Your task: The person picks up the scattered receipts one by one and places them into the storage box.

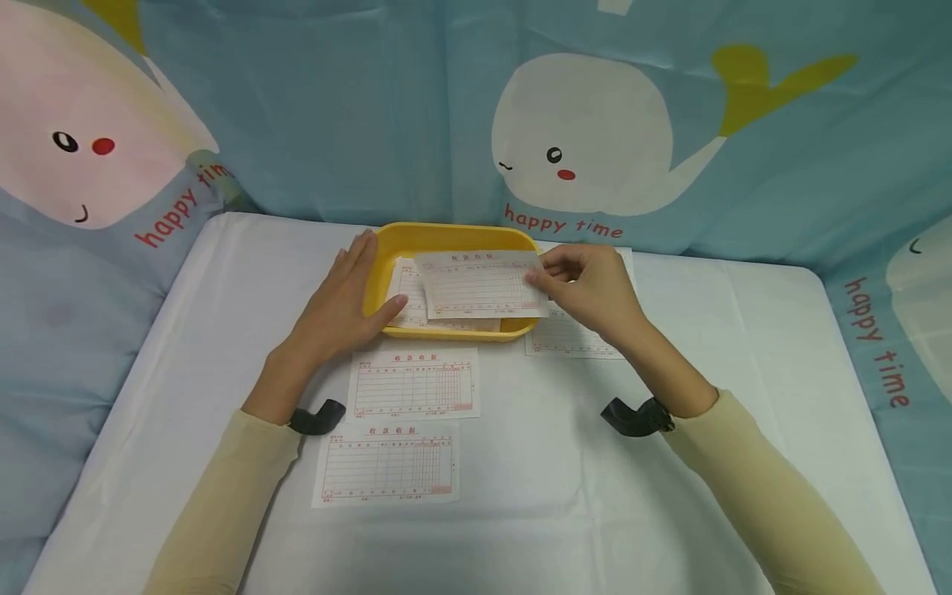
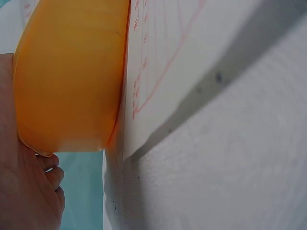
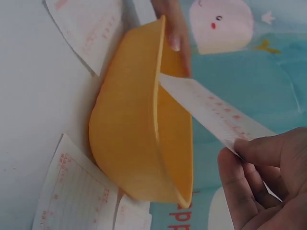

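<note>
A yellow plastic basin (image 1: 454, 236) stands on the white-covered table, with printed paper slips lying inside it. My left hand (image 1: 338, 289) holds its left end, thumb over the front rim and the other fingers along the left side. Between thumb and fingers, my right hand (image 1: 591, 285) pinches the right edge of a receipt slip (image 1: 487, 285) with red print. This slip hangs over the basin, above another slip (image 1: 405, 285) in it. In the right wrist view, the pinched slip (image 3: 211, 108) slants down from the fingertips to the basin's opening.
Two more receipt slips, one (image 1: 414, 383) just before the basin and another (image 1: 388, 463) nearer me, lie on the table (image 1: 521, 512). Further slips (image 1: 576, 335) lie right of the basin, partly under my right hand. A blue whale-print cloth (image 1: 357, 107) hangs behind.
</note>
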Tool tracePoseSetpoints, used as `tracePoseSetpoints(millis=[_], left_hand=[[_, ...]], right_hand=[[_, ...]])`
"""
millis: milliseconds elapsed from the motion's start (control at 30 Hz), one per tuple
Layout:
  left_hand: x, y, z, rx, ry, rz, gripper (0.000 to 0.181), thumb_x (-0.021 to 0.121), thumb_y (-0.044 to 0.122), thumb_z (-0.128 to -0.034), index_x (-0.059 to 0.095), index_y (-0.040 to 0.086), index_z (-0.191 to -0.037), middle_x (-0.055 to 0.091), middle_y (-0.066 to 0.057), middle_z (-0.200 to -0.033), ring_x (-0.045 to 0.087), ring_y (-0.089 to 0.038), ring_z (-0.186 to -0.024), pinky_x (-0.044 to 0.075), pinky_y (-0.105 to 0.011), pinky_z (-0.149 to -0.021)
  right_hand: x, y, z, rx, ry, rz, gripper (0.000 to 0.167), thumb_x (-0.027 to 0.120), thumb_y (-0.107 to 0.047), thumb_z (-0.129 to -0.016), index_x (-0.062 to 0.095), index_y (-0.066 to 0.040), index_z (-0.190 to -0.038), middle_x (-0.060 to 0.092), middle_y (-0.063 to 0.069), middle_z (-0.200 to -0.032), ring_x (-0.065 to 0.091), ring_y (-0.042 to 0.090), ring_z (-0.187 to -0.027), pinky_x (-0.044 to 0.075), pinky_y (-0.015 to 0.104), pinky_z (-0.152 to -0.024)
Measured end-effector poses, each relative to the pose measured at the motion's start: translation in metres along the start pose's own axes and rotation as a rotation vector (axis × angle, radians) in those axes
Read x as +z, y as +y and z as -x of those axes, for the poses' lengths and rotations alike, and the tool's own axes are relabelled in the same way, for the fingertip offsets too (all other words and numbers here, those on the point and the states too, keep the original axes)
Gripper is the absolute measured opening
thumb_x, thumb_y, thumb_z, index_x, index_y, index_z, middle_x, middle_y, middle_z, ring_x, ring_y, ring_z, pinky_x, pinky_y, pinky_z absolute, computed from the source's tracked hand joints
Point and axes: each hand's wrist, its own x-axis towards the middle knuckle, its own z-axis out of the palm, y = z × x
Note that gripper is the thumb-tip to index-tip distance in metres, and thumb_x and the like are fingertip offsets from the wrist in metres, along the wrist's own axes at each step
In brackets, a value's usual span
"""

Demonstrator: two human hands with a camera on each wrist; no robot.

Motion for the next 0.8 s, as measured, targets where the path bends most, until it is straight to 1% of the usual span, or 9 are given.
tracePoseSetpoints(millis=[233,467,567,633,733,800], left_hand=[[-0.002,0.002,0.001,0.004,0.004,-0.003,0.102,0.055,0.061,-0.1012,-0.002,0.013,-0.171,0.000,-0.005,-0.181,0.004,-0.028,-0.169,0.006,-0.050,-0.139],[-0.002,0.002,0.002,-0.017,-0.008,-0.010,0.103,0.054,0.063,-0.1008,-0.004,0.015,-0.171,-0.003,-0.003,-0.181,0.003,-0.028,-0.170,0.006,-0.050,-0.139],[-0.001,0.002,0.001,-0.018,-0.010,-0.012,0.103,0.054,0.064,-0.1005,-0.004,0.015,-0.171,-0.002,-0.003,-0.181,0.003,-0.028,-0.170,0.006,-0.050,-0.139],[-0.001,0.002,0.001,-0.020,-0.011,-0.013,0.104,0.054,0.064,-0.1003,-0.004,0.015,-0.171,-0.002,-0.003,-0.181,0.003,-0.028,-0.170,0.006,-0.050,-0.139],[-0.001,0.003,0.001,-0.027,-0.015,-0.013,0.103,0.054,0.064,-0.1003,-0.004,0.016,-0.171,-0.003,-0.002,-0.181,0.003,-0.028,-0.170,0.007,-0.051,-0.139],[-0.002,0.004,0.001,-0.033,-0.018,-0.013,0.103,0.054,0.064,-0.1004,-0.004,0.016,-0.171,-0.003,-0.002,-0.181,0.003,-0.029,-0.170,0.007,-0.052,-0.139]], right_hand=[[0.007,-0.013,-0.012,0.017,-0.041,0.007,0.019,0.083,-0.018,-0.092,0.080,-0.002,-0.103,0.078,0.013,-0.096,0.070,0.020,-0.082,0.052,0.019,-0.065],[0.017,-0.019,-0.021,-0.023,-0.117,0.047,0.015,0.078,-0.015,-0.096,0.080,-0.003,-0.103,0.076,0.010,-0.094,0.066,0.021,-0.081,0.055,0.025,-0.071],[0.019,-0.019,-0.024,-0.029,-0.170,0.064,0.015,0.074,-0.015,-0.098,0.080,-0.002,-0.102,0.075,0.010,-0.093,0.065,0.022,-0.081,0.055,0.027,-0.071],[0.019,-0.020,-0.026,-0.033,-0.219,0.078,0.015,0.073,-0.015,-0.098,0.080,-0.002,-0.102,0.075,0.011,-0.092,0.064,0.022,-0.080,0.054,0.027,-0.071],[0.017,-0.022,-0.029,-0.046,-0.300,0.106,0.014,0.074,-0.013,-0.096,0.078,-0.001,-0.102,0.074,0.012,-0.091,0.064,0.022,-0.080,0.053,0.027,-0.072],[0.015,-0.024,-0.031,-0.053,-0.342,0.130,0.010,0.074,-0.011,-0.094,0.076,-0.001,-0.097,0.071,0.011,-0.086,0.061,0.021,-0.076,0.050,0.027,-0.069]])
